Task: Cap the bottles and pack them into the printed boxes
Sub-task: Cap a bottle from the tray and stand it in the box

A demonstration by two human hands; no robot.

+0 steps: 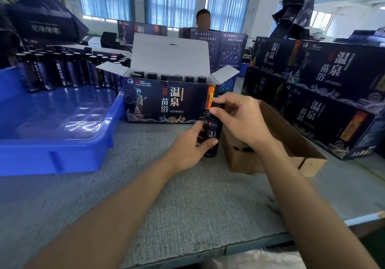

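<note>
A dark labelled bottle [212,131] stands upright on the grey table, just in front of the open printed box [164,101]. My left hand [190,146] grips the bottle's body from the left. My right hand [239,116] pinches the black cap [216,107] at the bottle's top between thumb and fingers. The printed box has its white lid flap raised, and several capped bottles [170,78] stand in a row inside it.
A blue plastic tray [58,143] on the left holds several dark bottles [62,70] at its far side. A brown cardboard box [268,154] with black caps lies to the right. Stacked printed boxes [325,101] fill the right side. A person sits behind the boxes.
</note>
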